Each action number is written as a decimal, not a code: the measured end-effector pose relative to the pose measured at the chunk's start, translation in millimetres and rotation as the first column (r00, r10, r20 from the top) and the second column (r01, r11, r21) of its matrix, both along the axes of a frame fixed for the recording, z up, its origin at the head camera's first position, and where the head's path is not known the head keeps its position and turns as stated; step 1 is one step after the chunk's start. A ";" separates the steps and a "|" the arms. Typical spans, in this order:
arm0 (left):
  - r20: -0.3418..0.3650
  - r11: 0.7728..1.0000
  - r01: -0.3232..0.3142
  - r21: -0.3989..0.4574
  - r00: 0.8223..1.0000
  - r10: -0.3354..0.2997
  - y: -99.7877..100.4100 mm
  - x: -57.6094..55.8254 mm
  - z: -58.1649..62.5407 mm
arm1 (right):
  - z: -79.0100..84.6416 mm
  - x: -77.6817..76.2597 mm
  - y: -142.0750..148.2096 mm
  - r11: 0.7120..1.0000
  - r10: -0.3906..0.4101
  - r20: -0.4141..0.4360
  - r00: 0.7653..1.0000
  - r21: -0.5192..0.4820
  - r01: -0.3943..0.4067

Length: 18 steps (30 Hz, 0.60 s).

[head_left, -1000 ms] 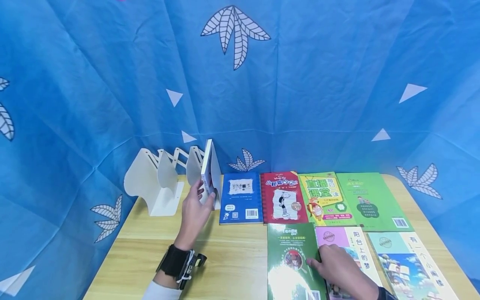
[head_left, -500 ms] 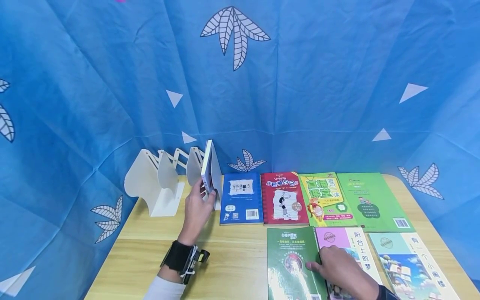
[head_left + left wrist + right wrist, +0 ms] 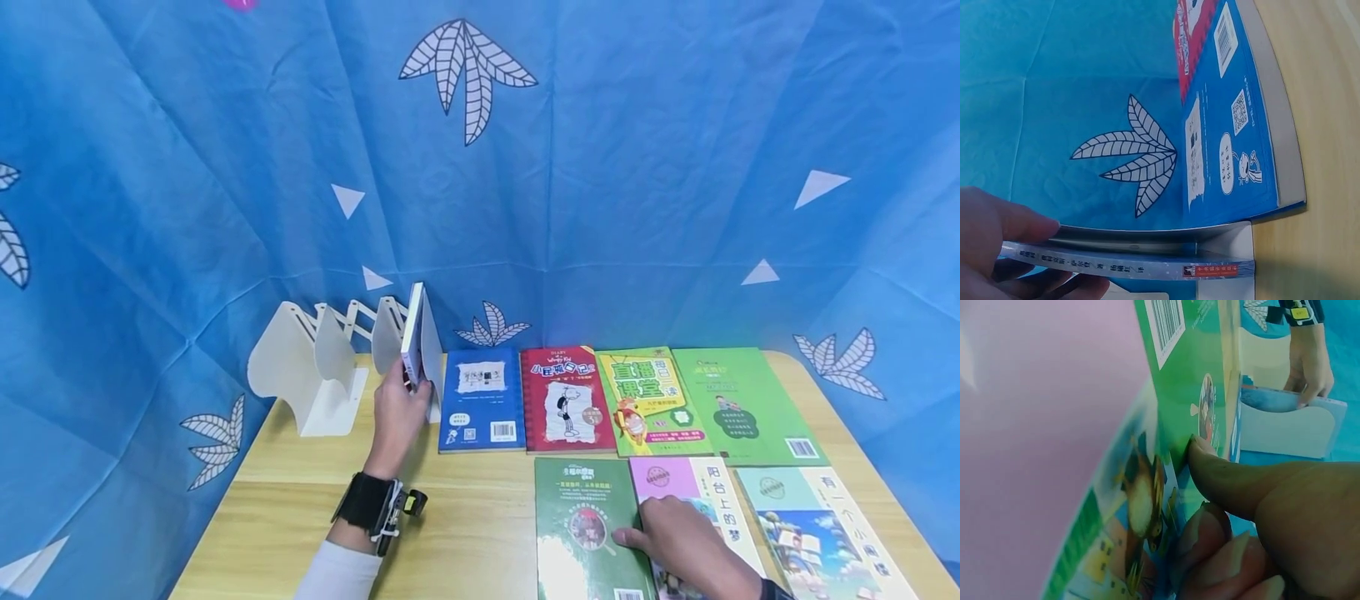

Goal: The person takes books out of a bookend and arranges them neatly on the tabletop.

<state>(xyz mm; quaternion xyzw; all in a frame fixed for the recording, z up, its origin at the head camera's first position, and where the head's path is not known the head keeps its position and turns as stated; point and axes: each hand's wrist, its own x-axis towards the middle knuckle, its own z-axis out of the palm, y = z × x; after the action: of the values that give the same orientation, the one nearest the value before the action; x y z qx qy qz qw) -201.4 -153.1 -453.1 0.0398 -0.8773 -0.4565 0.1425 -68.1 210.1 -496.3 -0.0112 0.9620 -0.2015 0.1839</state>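
Note:
My left hand (image 3: 400, 410) grips a slim book (image 3: 412, 329) that stands upright in the rightmost slot of a white expanding book rack (image 3: 327, 408). In the left wrist view, the thumb is on one side of the book's pale spine (image 3: 1110, 267) and the fingers are on the other. My right hand (image 3: 688, 537) pinches the right edge of a green book (image 3: 577, 492), the thumb lying on its cover. Its curled fingers overlap a pink-and-white book (image 3: 712, 492) and partly hide it.
A blue book (image 3: 480, 425), a red book (image 3: 562, 367), a yellow-green book (image 3: 648, 392) and a bright green book (image 3: 765, 408) lie in the back row. A book with a blue picture cover (image 3: 817, 533) lies at front right. Behind the wooden table (image 3: 262, 517) hangs a blue cloth (image 3: 637, 167).
The green book's far edge has come slightly nearer, and the glare on its cover has shrunk. My left wrist has turned a little; its hand keeps hold of the upright book.

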 end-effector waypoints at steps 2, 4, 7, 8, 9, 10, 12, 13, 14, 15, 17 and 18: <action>-0.001 1.000 -0.006 -0.007 1.000 0.006 0.5 -1.7 -1.0 | 0.1 0.6 0.3 1.000 0.002 -0.002 1.000 -0.002 -0.002; 0.006 1.000 -0.010 -0.007 1.000 0.010 0.0 -3.5 -2.7 | 0.2 0.7 0.4 1.000 -0.006 0.007 1.000 -0.007 0.006; 0.009 1.000 -0.017 -0.014 1.000 0.017 -1.0 -5.3 -4.8 | 1.2 1.4 0.5 1.000 -0.006 0.009 1.000 -0.012 0.006; 0.007 1.000 -0.018 -0.016 1.000 0.018 -1.2 -5.8 -5.4 | 1.6 1.4 0.4 1.000 -0.005 0.014 1.000 -0.013 0.006; 0.005 1.000 -0.019 -0.018 1.000 0.019 -1.4 -6.1 -6.0 | 1.9 1.3 0.3 1.000 -0.006 0.019 1.000 -0.011 0.006; -0.001 1.000 -0.021 -0.021 1.000 0.021 -1.4 -6.4 -6.4 | 2.3 1.3 0.3 1.000 -0.003 0.019 1.000 -0.008 0.003; -0.012 0.999 -0.029 -0.030 1.000 0.028 -1.2 -7.1 -7.2 | 2.9 1.3 0.3 1.000 0.002 0.022 1.000 -0.005 -0.001; -0.019 0.999 -0.034 -0.035 0.999 0.034 -1.0 -7.3 -7.6 | 3.1 1.2 0.3 1.000 0.001 0.024 1.000 -0.005 0.000; -0.027 0.998 -0.038 -0.040 0.999 0.037 -0.9 -7.7 -8.2 | 3.2 1.2 0.4 1.000 0.000 0.026 1.000 -0.005 0.000; -0.037 0.998 -0.043 -0.045 0.998 0.042 -0.6 -8.2 -8.9 | 3.2 1.3 0.4 1.000 -0.004 0.025 1.000 -0.007 0.005; -0.053 0.997 -0.054 -0.053 0.997 0.051 -0.1 -9.2 -10.4 | 3.7 1.4 0.3 1.000 -0.007 0.021 1.000 -0.011 0.007; -0.062 0.996 -0.060 -0.058 0.997 0.056 0.1 -9.5 -11.1 | 4.1 1.5 0.2 1.000 -0.008 0.017 1.000 -0.014 0.008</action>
<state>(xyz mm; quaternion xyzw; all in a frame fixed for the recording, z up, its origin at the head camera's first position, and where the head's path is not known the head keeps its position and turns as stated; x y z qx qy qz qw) -210.9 -153.0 -464.1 0.0474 -0.8844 -0.4266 0.1831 -66.6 210.3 -492.2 -0.0069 0.9590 -0.2090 0.1912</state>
